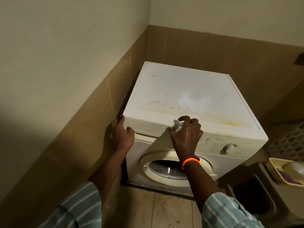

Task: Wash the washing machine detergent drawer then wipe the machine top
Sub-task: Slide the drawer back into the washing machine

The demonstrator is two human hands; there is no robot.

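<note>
A white front-loading washing machine (238, 139) stands in the corner. Its top (181, 89) carries dark specks and a yellowish stain along the front edge. The detergent drawer (148, 123) sits at the upper left of the front panel, its face standing slightly proud. My left hand (123, 137) grips the drawer's left end, fingers round the corner and thumb on the face. My right hand (185, 135), wet and shiny, is at the drawer's right end with fingers spread and curled, thumb touching the face.
Below the hands are the round door (164, 170) and, to the right, a control dial (229, 147). Tiled walls close in at the left and back. At the right stand a perforated basket (286, 142), a cream tray (279, 171) and a dark bin (253, 195).
</note>
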